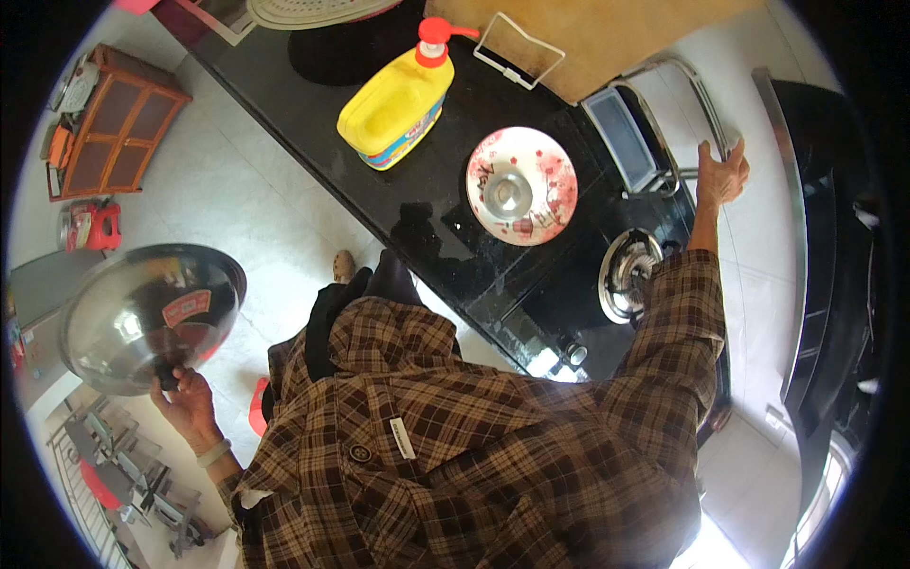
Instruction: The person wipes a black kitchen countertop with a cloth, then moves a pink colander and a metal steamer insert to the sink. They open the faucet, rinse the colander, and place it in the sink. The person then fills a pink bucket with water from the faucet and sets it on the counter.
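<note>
My left hand (pixel 188 412) grips the dark knob of a large domed stainless steel lid (pixel 153 320), held out to the left above the floor. A red sticker marks the lid's shiny surface. Away to the right, my right hand (pixel 724 176) has its thumb and fingers around the end of a metal tube rack (pixel 700 92) by the white wall. A grey plastic tray (pixel 624 139) sits in that rack. Between my arms, on the black countertop (pixel 426 199), a floral plate (pixel 547 206) carries a small clear glass dish (pixel 507 196).
A yellow bottle (pixel 398 107) with red pump stands near a white wire stand (pixel 519 53) and wooden board (pixel 604 35). The burner (pixel 629 277) lies beside my right forearm. Behind the counter's edge are a wooden cabinet (pixel 121 124) and red jug (pixel 105 226). A dark range hood (pixel 817 235) stands right.
</note>
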Available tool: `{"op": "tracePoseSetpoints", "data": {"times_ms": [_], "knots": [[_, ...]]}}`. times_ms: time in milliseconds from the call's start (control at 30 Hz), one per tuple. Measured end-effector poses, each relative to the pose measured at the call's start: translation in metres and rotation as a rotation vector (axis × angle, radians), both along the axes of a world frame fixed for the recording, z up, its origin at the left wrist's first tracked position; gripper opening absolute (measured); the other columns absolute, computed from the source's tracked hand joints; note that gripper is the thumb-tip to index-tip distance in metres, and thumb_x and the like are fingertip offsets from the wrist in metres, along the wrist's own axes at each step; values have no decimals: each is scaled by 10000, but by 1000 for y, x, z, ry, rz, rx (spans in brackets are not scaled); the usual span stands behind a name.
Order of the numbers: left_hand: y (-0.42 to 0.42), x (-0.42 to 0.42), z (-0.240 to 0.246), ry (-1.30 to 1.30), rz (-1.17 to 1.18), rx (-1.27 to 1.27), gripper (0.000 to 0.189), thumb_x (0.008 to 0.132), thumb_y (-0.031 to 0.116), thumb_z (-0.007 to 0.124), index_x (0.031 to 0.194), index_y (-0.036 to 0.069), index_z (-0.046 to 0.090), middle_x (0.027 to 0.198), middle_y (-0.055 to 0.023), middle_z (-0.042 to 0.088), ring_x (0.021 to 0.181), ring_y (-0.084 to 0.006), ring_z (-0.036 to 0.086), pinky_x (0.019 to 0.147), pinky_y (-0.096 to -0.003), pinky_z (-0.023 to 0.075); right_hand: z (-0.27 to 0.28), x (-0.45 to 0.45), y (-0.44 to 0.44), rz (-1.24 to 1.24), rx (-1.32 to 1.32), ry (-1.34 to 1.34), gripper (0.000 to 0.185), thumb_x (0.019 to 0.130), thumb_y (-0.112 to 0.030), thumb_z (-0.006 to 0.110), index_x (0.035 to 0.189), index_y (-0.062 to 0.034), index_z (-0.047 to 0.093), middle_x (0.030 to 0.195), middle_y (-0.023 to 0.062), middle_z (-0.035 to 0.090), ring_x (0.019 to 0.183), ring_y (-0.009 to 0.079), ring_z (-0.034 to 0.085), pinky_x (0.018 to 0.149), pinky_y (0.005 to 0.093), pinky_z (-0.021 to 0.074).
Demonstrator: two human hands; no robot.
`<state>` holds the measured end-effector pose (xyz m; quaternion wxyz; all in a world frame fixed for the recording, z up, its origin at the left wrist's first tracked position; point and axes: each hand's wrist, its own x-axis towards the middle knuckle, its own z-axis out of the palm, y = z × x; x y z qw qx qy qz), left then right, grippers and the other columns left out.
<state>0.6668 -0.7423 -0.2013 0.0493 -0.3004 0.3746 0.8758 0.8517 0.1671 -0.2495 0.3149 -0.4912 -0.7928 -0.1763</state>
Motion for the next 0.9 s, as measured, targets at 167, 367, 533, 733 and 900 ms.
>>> {"op": "tracePoseSetpoints", "data": {"times_ms": [167, 367, 533, 733, 900], "knots": [[19, -59, 47, 243, -311, 192, 373, 887, 174, 658, 1144, -45, 498, 873, -156, 563, 684, -186, 477, 597, -295, 436, 17, 17, -33, 52, 19, 102, 859, 664, -493, 778, 1400, -136, 515, 1324, 123, 516, 1221, 282, 513, 1006, 502, 363], [83, -149, 141, 390, -545, 360, 275, 875, 132, 658, 942, -17, 436, 855, -70, 405, 699, -152, 399, 657, -291, 386, 10, 20, -107, 319, -296, 766, 570, 725, -256, 795, 1195, 13, 616, 999, 113, 582, 879, 212, 614, 764, 363, 513], [194, -183, 213, 557, -1103, 600, 229, 881, 25, 618, 931, 20, 395, 838, -54, 360, 680, -127, 360, 638, -286, 347, -67, 3, -259, 47, -1016, 774, 92, 781, -103, 693, 774, -50, 618, 613, 42, 530, 477, 150, 482, 434, 334, 399], [333, -152, 240, 483, -1225, 773, 224, 914, 96, 612, 981, -2, 422, 872, -70, 407, 672, -146, 409, 561, -276, 368, -112, -7, -369, -266, -1582, 1284, 233, 824, -234, 690, 873, -10, 647, 735, 97, 638, 538, 176, 584, 439, 318, 464], [424, -106, 214, 502, -1422, 559, 294, 916, 193, 646, 1080, -29, 543, 905, -168, 606, 694, -185, 542, 578, -285, 462, -118, -21, -372, -144, -1555, 1369, 260, 820, -256, 711, 890, -12, 656, 763, 85, 674, 578, 169, 633, 473, 292, 495]]}}
